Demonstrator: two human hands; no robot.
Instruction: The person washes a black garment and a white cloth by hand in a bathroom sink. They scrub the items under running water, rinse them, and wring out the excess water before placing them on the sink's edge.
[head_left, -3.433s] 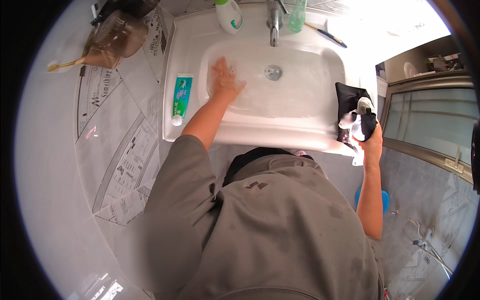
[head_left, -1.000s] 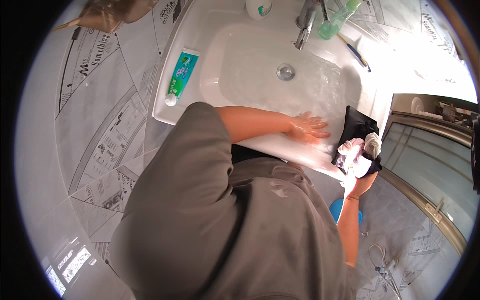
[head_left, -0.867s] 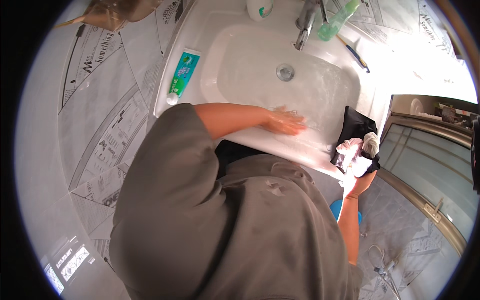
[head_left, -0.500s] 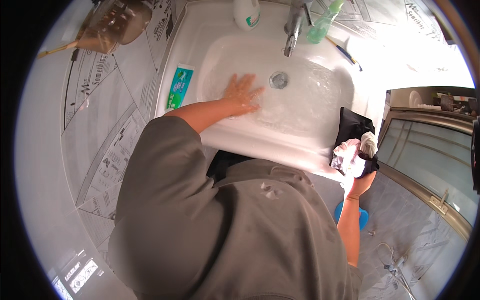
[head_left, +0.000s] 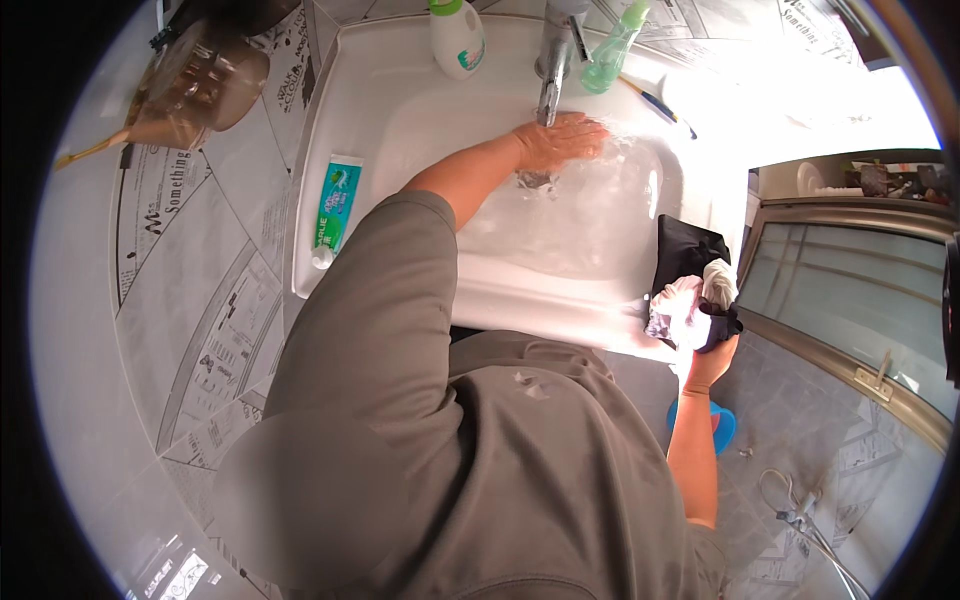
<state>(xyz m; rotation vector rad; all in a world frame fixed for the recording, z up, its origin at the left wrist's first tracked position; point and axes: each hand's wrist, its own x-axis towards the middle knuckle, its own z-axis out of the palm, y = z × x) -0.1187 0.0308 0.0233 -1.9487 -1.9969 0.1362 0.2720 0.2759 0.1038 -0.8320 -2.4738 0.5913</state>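
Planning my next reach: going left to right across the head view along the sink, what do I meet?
Toothpaste tube → white bottle with green cap → faucet → left hand → green spray bottle → bundled cloth in right hand.

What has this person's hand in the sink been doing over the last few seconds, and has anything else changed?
The left hand swept across the basin toward its right front, then back up under the tap. The right hand stayed at the sink's right edge, gripping the bundled cloths. Toothpaste tube and bottles unmoved.
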